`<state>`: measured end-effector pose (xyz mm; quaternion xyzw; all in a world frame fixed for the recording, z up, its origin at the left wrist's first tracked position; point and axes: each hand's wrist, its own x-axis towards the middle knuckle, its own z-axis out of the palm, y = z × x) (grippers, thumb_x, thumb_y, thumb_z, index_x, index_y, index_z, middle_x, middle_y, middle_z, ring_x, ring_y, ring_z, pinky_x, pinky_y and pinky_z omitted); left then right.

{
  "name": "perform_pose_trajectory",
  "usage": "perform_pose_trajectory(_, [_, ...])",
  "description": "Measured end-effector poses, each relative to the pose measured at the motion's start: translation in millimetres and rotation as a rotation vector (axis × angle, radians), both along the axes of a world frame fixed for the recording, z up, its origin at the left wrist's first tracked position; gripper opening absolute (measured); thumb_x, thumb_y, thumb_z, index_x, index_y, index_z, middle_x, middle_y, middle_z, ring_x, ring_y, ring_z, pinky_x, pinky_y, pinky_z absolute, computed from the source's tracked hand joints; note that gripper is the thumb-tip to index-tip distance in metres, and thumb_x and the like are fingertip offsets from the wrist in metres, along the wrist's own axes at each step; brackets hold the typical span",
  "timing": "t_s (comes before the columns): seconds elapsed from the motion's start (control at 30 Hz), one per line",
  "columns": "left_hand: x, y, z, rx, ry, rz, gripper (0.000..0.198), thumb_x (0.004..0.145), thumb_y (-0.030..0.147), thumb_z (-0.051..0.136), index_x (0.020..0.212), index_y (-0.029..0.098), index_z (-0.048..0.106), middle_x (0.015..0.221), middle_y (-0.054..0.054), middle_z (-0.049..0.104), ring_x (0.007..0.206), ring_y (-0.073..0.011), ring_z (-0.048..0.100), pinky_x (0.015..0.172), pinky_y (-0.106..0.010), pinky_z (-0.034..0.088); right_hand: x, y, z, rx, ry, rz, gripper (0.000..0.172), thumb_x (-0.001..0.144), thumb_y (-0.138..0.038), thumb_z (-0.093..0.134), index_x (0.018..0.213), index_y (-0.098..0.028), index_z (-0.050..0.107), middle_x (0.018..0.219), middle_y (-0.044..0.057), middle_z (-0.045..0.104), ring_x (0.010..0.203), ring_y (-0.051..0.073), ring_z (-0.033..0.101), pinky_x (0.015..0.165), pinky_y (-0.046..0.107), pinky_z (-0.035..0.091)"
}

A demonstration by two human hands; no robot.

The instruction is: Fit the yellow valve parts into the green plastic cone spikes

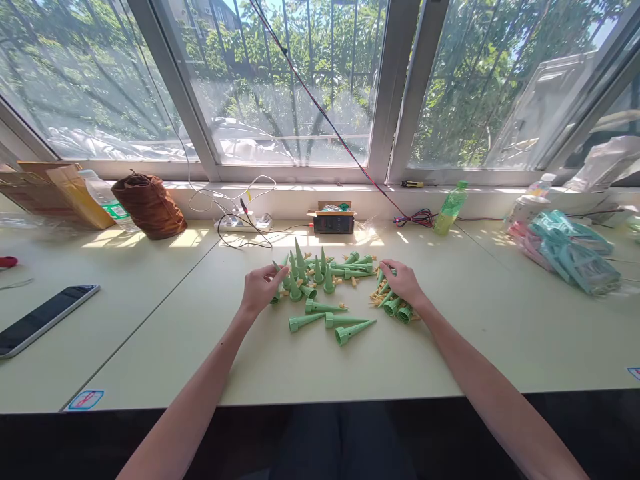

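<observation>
Green plastic watering spikes (329, 280) are heaped at the middle of the table, some standing on end and some lying down, with small yellowish valve pieces (354, 281) among them. My left hand (263, 288) is at the heap's left side, its fingers closed on a green spike (276, 266). At the right side, my right hand (403, 280) has bent fingers around a green spike (393, 271), above more spikes (391, 307) and valve pieces. Its fingertips are partly hidden. Nearer to me, several spikes (354, 331) lie on their sides.
Behind the heap stand a small dark box (333, 223) and a power strip (243, 222) with cables. A green bottle (451, 208) and bagged packets (575, 250) are to the right. At left are a brown pouch (150, 205) and a phone (45, 320).
</observation>
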<state>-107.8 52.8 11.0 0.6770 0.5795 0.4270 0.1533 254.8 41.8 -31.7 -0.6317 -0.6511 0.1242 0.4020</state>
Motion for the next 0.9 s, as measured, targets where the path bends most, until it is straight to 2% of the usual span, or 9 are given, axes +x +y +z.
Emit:
perform_pose_trajectory(0.3, [-1.0, -1.0, -2.3, 0.06, 0.138, -0.018, 0.039, 0.081, 0.051, 0.056, 0.077, 0.018, 0.074, 0.066, -0.002, 0.07, 0.063, -0.0157, 0.059, 0.065, -0.025, 0.046, 0.7, -0.3, -0.8, 0.001, -0.005, -0.004, 0.035, 0.093, -0.041, 0.049, 0.107, -0.021, 0.073, 0.115, 0.009, 0.073, 0.11, 0.025, 0.065, 0.101, 0.039, 0.046])
perform_pose_trajectory(0.53, [0.1, 2.3, -7.7, 0.05, 0.163, -0.043, 0.041, 0.084, 0.053, 0.053, 0.073, 0.017, 0.071, 0.066, -0.002, 0.068, 0.063, -0.014, 0.055, 0.064, -0.023, 0.043, 0.0, -1.2, 1.0, -0.006, -0.006, -0.006, 0.034, 0.093, -0.04, 0.049, 0.106, -0.019, 0.074, 0.114, 0.01, 0.073, 0.11, 0.026, 0.066, 0.101, 0.04, 0.046])
perform_pose_trajectory(0.73, [2.6, -3.2, -1.9, 0.035, 0.12, -0.037, 0.049, 0.088, 0.056, 0.047, 0.074, 0.016, 0.071, 0.065, -0.002, 0.066, 0.061, -0.0137, 0.053, 0.061, -0.023, 0.042, -1.0, -2.2, 2.3, -0.013, -0.011, -0.003, 0.034, 0.093, -0.039, 0.049, 0.107, -0.019, 0.073, 0.114, 0.01, 0.073, 0.111, 0.026, 0.065, 0.102, 0.04, 0.046])
perform_pose_trajectory(0.9, [8.0, -7.6, -0.4, 0.017, 0.033, 0.016, 0.059, 0.096, 0.057, 0.033, 0.087, 0.015, 0.073, 0.063, -0.002, 0.063, 0.062, -0.0154, 0.056, 0.062, -0.024, 0.043, -1.1, -2.4, 1.7, -0.011, -0.017, -0.003, 0.034, 0.094, -0.039, 0.049, 0.108, -0.019, 0.073, 0.115, 0.01, 0.073, 0.111, 0.026, 0.065, 0.102, 0.039, 0.046])
